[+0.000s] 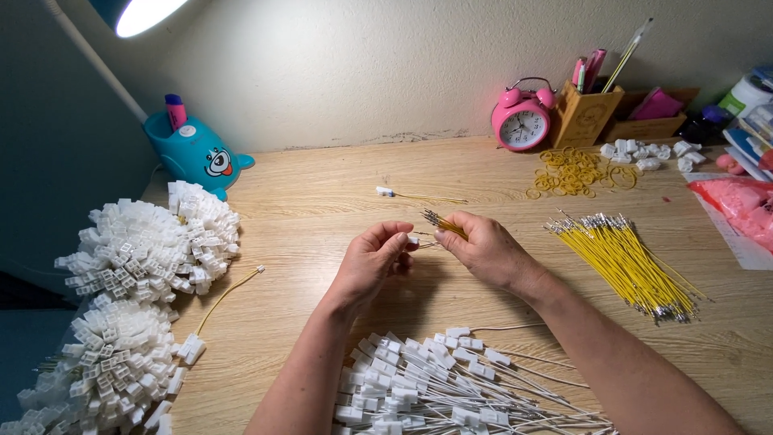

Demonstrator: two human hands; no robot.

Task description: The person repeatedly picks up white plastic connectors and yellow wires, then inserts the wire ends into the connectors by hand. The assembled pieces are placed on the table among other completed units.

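Nearest the camera, a heap of white wires with white plastic connectors (pixel 435 387) fans across the wooden desk (pixel 322 242), too many to count, lying between the person's two forearms. Just beyond it, the left hand (pixel 372 262) pinches a small white connector (pixel 412 239) between thumb and fingertips, while the right hand (pixel 483 248) is clenched around a small bunch of yellow wires (pixel 441 222), their metal tips pointing up and left toward the connector. At the left edge sit two large bundles of white connectors (pixel 145 250), one nearer and one farther, with a single yellow wire (pixel 225 292) lying loose beside them. To the right, well apart from the hands, lies a thick pile of yellow wires with metal ends (pixel 624 262). Farther back, one finished wire with a white end (pixel 419 196) rests alone. Along the wall stand a teal pen holder (pixel 197 153) with one marker in it, one pink alarm clock (pixel 522 119), a wooden holder (pixel 586 113) with pens, scattered yellow rubber bands (pixel 573 171) and loose white connectors (pixel 644 151).
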